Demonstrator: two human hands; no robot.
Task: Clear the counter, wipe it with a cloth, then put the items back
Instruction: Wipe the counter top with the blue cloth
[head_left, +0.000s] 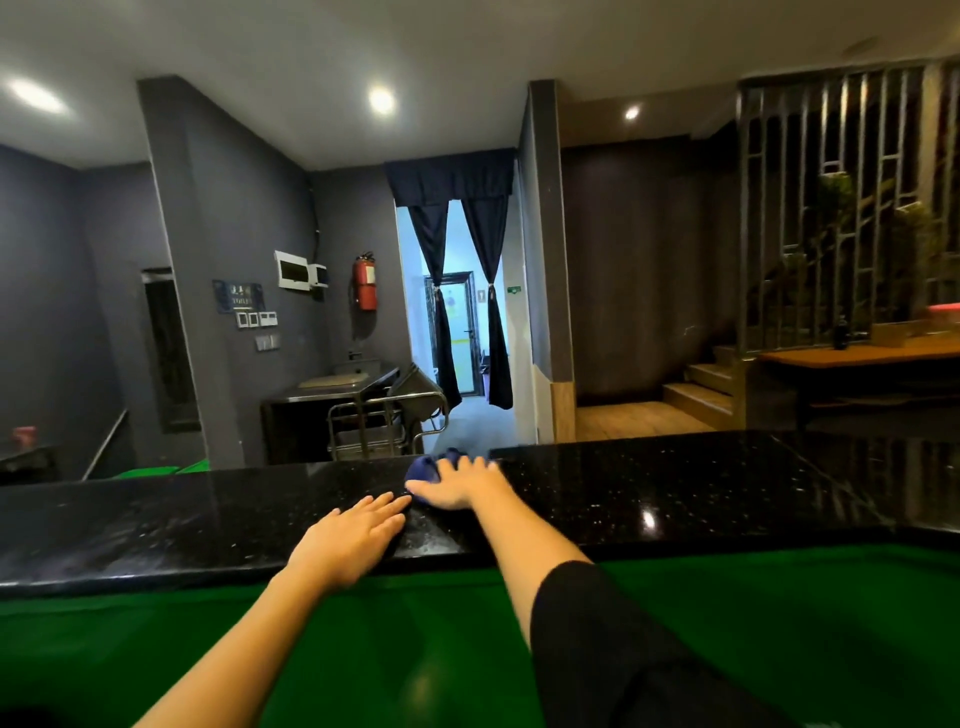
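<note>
— Black shiny stone, that is our surface (675, 499). It runs all the way across in front of us. Why are there pale streaks on the left part?

— We think they come from wiping. So we guess we are in the wiping part of the job, and putting things back comes later.

— And the big green top (363, 654) under our arms?

— It sits lower and closer to us. We have to reach over it, so both arms are stretched out long.

— What is our left grip (358, 538) doing?

— It lies flat on the stone near the front edge, fingers straight and close together. It holds nothing. We think it props us up while we lean.

— And our right grip (457, 488)?

— It is farther out, near the back edge. Its fingers are spread wide and it presses flat on the cloth (423, 467). It does not pinch it.

— Why flat?

— We think a flat push keeps more cloth on the stone, so it rubs more at once.

— Where is the cloth?

— It is the small blue bunch on the stone, under the right grip and poking out on its left side.

— What could go wrong?

— The cloth is close to the back edge. A hard push might slide it off.
</note>
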